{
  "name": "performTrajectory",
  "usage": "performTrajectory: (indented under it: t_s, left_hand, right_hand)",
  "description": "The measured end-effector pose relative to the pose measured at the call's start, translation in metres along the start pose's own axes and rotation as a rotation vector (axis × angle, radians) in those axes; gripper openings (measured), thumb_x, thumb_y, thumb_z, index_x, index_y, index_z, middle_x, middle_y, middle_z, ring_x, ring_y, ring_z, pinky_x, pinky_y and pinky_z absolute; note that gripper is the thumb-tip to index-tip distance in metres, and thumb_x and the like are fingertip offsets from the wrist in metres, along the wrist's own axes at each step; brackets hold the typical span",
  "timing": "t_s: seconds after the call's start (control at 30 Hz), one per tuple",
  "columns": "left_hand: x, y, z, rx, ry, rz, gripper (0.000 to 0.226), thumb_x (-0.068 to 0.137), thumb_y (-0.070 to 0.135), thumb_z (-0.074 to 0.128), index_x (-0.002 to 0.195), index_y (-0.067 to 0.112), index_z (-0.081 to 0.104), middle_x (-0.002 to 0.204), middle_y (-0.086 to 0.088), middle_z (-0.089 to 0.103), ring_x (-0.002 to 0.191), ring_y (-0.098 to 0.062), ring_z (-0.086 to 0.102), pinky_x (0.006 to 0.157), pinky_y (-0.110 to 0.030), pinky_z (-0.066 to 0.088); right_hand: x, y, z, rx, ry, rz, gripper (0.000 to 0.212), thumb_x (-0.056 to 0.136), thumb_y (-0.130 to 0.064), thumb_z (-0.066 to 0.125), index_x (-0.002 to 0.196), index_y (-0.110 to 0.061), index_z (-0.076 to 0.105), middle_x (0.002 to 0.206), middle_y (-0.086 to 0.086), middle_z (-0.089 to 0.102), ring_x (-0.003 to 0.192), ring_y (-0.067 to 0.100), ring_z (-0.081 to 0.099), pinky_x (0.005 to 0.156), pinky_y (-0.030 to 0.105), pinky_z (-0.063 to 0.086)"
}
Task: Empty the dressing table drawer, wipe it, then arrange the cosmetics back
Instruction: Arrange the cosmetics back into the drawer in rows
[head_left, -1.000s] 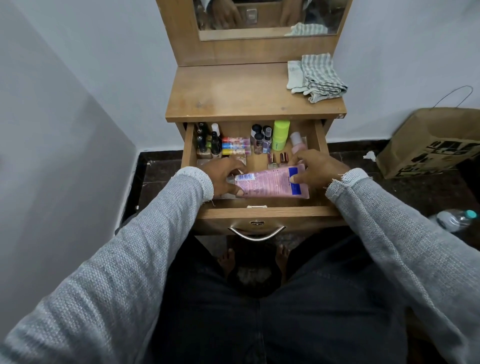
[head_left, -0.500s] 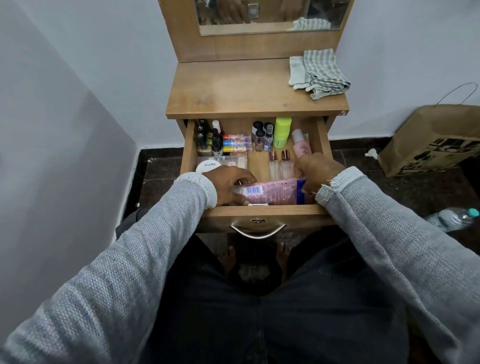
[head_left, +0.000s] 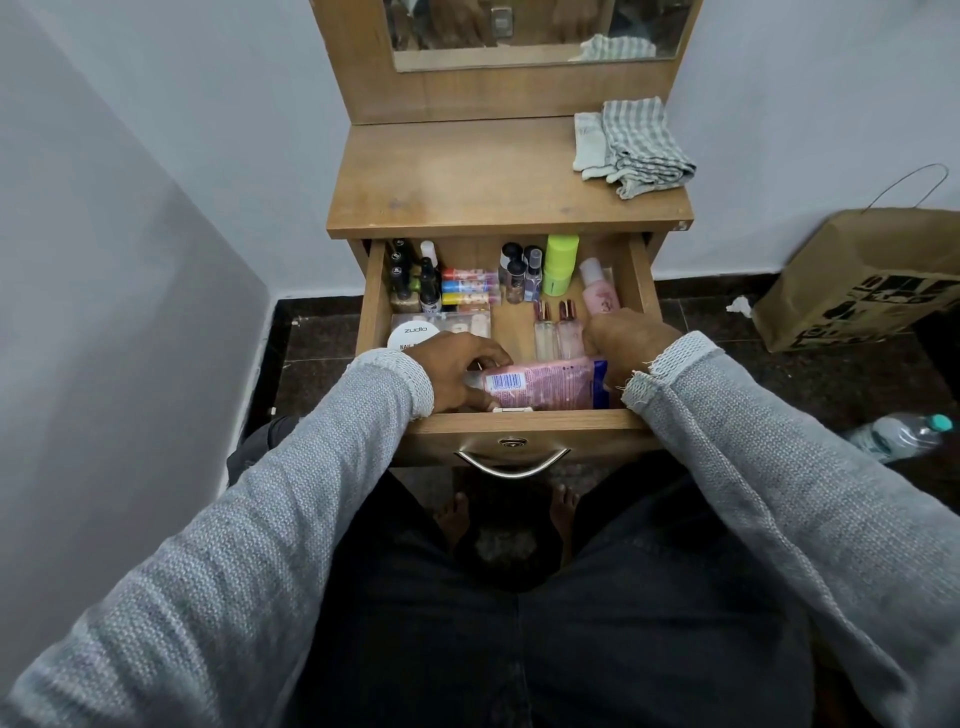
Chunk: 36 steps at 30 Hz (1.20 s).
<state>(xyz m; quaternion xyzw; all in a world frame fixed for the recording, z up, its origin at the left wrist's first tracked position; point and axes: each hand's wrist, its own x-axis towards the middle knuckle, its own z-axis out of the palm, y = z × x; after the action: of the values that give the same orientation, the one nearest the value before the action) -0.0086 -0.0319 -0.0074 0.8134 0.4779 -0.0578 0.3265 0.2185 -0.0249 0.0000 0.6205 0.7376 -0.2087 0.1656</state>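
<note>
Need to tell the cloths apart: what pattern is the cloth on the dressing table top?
Grey-and-white checked cloth, seen best in the head view.

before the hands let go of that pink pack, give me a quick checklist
1. Pink pack seated at the drawer front: ok, it lies against the front wall.
2. Left hand and right hand on its two ends: ok.
3. Pack lying flat on the drawer floor: cannot tell, its underside is hidden.
4. Two clear perfume bottles behind it undisturbed: ok, lying side by side.
5. Green container at the back upright: ok.
6. Striped cloth out of the drawer: ok, on the tabletop.
</note>
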Motion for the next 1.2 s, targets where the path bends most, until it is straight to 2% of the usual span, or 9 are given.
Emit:
performTrajectory:
  t_s: [0.1, 0.23, 0.37, 0.57, 0.67, 0.83, 0.9, 1.03, 1.2]
  left_hand:
    - [0.000, -0.003, 0.000, -0.029, 0.007, -0.011, 0.054, 0.079, 0.025, 0.076, 0.128, 0.021, 0.056, 0.122, 0.003, 0.061, 0.110, -0.016, 0.057, 0.095, -0.029, 0.046]
    - [-0.002, -0.009, -0.004, -0.101, 0.065, -0.010, 0.054, 0.077, 0.032, 0.078, 0.126, 0.025, 0.055, 0.112, 0.006, 0.061, 0.103, -0.015, 0.058, 0.093, -0.031, 0.049]
    - [-0.001, 0.001, -0.013, -0.092, 0.172, 0.041, 0.048, 0.084, 0.038, 0.069, 0.125, 0.018, 0.057, 0.108, 0.010, 0.055, 0.097, -0.012, 0.054, 0.082, -0.025, 0.042]
    - [0.006, 0.017, -0.026, -0.458, 0.312, 0.061, 0.019, 0.084, 0.028, 0.071, 0.099, 0.020, 0.063, 0.097, -0.004, 0.066, 0.089, -0.018, 0.064, 0.077, -0.036, 0.056]
    - [0.004, 0.028, -0.028, -0.706, 0.333, 0.037, 0.027, 0.085, 0.022, 0.070, 0.109, 0.014, 0.061, 0.097, -0.008, 0.066, 0.085, -0.017, 0.068, 0.070, -0.031, 0.059]
    - [-0.004, 0.022, -0.028, -0.914, 0.408, -0.040, 0.025, 0.086, 0.011, 0.068, 0.108, 0.002, 0.062, 0.093, -0.009, 0.068, 0.079, -0.019, 0.069, 0.071, -0.030, 0.060]
    - [-0.009, 0.013, -0.025, -0.899, 0.381, -0.079, 0.027, 0.084, 0.005, 0.069, 0.109, -0.004, 0.062, 0.094, -0.011, 0.067, 0.077, -0.015, 0.069, 0.071, -0.029, 0.059]
    - [-0.017, -0.002, -0.017, -0.812, 0.259, -0.127, 0.026, 0.080, 0.000, 0.072, 0.101, 0.014, 0.065, 0.086, -0.001, 0.068, 0.070, -0.007, 0.067, 0.067, -0.022, 0.058]
    - [-0.017, -0.018, -0.009, -0.499, 0.179, -0.204, 0.024, 0.074, 0.004, 0.079, 0.086, 0.022, 0.068, 0.089, 0.001, 0.072, 0.084, -0.013, 0.068, 0.086, -0.033, 0.053]
  right_hand:
    - [-0.004, -0.001, -0.004, 0.070, -0.011, 0.015, 0.029, 0.077, -0.010, 0.076, 0.102, -0.010, 0.062, 0.106, 0.011, 0.063, 0.097, 0.028, 0.061, 0.074, 0.031, 0.047]
    - [-0.010, 0.006, -0.025, 0.487, 0.024, -0.014, 0.028, 0.076, -0.003, 0.075, 0.098, -0.014, 0.061, 0.101, 0.003, 0.059, 0.086, 0.017, 0.060, 0.063, 0.025, 0.049]
    - [-0.008, 0.010, -0.037, 0.915, 0.123, -0.159, 0.024, 0.076, 0.001, 0.076, 0.094, -0.011, 0.064, 0.092, 0.008, 0.068, 0.083, 0.021, 0.066, 0.069, 0.034, 0.056]
    - [0.006, -0.006, -0.057, 1.315, 0.400, -0.344, 0.017, 0.078, -0.010, 0.078, 0.087, -0.015, 0.065, 0.083, 0.005, 0.071, 0.078, 0.017, 0.069, 0.071, 0.030, 0.057]
    - [0.009, -0.024, -0.063, 1.234, 0.453, -0.441, 0.016, 0.079, -0.006, 0.077, 0.086, -0.012, 0.064, 0.078, 0.001, 0.068, 0.067, 0.007, 0.064, 0.064, 0.022, 0.053]
    - [0.012, -0.052, -0.064, 0.900, 0.291, -0.557, 0.015, 0.078, -0.011, 0.079, 0.089, -0.006, 0.070, 0.083, 0.009, 0.071, 0.070, 0.008, 0.061, 0.066, 0.024, 0.052]
    - [0.016, -0.058, -0.055, 0.849, 0.233, -0.554, 0.024, 0.077, -0.012, 0.080, 0.096, -0.002, 0.069, 0.088, 0.013, 0.072, 0.073, 0.011, 0.063, 0.071, 0.029, 0.054]
    - [0.018, -0.057, -0.038, 0.790, 0.173, -0.536, 0.035, 0.074, -0.007, 0.081, 0.105, -0.007, 0.064, 0.089, 0.011, 0.067, 0.076, 0.018, 0.062, 0.077, 0.033, 0.055]
    - [0.012, -0.030, -0.019, 0.558, 0.099, -0.361, 0.036, 0.068, -0.020, 0.085, 0.093, -0.032, 0.062, 0.093, -0.008, 0.065, 0.085, 0.007, 0.062, 0.102, 0.051, 0.043]
